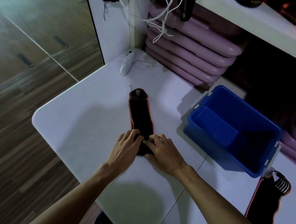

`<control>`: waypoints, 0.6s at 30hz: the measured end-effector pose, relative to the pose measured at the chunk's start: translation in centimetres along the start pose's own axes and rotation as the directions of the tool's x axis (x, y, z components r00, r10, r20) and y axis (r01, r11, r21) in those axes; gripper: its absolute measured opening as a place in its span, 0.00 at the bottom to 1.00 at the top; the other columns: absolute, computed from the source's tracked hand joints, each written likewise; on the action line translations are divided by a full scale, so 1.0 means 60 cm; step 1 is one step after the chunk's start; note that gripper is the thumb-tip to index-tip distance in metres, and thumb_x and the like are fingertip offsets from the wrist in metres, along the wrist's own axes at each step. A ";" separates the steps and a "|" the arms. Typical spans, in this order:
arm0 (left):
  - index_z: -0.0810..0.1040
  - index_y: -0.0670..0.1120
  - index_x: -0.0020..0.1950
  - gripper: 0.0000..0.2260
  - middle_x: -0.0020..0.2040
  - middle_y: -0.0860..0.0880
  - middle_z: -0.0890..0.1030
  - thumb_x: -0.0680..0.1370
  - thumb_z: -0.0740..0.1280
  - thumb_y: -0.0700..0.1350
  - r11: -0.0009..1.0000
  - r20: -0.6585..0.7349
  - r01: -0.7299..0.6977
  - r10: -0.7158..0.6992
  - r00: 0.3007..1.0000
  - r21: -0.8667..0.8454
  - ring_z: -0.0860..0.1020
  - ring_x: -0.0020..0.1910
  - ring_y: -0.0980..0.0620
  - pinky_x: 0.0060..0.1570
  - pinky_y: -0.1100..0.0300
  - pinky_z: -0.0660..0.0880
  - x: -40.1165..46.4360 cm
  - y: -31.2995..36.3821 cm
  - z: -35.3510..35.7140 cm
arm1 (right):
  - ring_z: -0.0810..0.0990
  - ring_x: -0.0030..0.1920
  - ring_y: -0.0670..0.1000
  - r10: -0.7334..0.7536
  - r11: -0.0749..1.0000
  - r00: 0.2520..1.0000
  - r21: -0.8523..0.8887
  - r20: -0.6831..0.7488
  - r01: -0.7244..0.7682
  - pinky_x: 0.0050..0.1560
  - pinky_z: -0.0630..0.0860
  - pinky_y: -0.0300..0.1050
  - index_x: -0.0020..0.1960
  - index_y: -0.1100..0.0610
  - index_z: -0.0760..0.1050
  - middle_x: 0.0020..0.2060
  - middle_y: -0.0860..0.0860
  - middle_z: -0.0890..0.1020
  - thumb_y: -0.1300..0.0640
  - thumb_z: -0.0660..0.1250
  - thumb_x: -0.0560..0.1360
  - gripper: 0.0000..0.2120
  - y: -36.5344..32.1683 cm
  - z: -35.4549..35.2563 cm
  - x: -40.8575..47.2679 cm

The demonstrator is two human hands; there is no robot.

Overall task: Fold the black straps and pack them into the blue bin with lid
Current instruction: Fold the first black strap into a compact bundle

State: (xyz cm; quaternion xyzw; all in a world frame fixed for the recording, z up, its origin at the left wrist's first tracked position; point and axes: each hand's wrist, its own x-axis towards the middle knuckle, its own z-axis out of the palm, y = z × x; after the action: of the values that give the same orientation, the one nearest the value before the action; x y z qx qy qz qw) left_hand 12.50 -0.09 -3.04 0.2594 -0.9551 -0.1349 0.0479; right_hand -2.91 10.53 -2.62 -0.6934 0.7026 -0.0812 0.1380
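A black strap with orange edging (pixel 140 114) lies stretched away from me on the white table (pixel 81 123). Its near end is bunched under both hands. My left hand (pixel 124 149) and my right hand (pixel 164 152) press and grip that near end from either side. The blue bin (pixel 212 147) stands open to the right of the strap, with nothing visible inside it; no lid shows on it. A second black strap with orange edging and metal rings (pixel 265 200) lies at the right edge, near the bin's front corner.
A white handheld device (pixel 127 63) with a cord lies at the table's far end. Stacked purple steps (pixel 189 50) fill the shelf behind. Cords and dark straps (pixel 159 8) hang above. Wooden floor (pixel 20 81) lies to the left, beyond the table's rounded corner.
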 end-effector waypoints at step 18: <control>0.70 0.44 0.67 0.27 0.56 0.47 0.78 0.76 0.53 0.61 0.981 0.140 0.099 -0.075 0.987 -0.167 0.75 0.54 0.45 0.55 0.52 0.70 -0.009 -0.012 -0.011 | 0.68 0.59 0.54 0.198 0.968 0.975 0.135 0.101 -0.210 0.57 0.71 0.52 0.64 0.52 0.74 0.61 0.53 0.72 0.47 0.53 0.83 0.16 0.011 -0.023 0.042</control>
State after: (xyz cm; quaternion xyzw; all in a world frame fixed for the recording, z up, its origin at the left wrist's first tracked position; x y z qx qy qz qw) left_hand 13.43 -0.55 -2.63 0.2862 -0.9286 -0.2363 0.0003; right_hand -3.93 7.93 -1.73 -0.6084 0.7558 -0.0872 0.2260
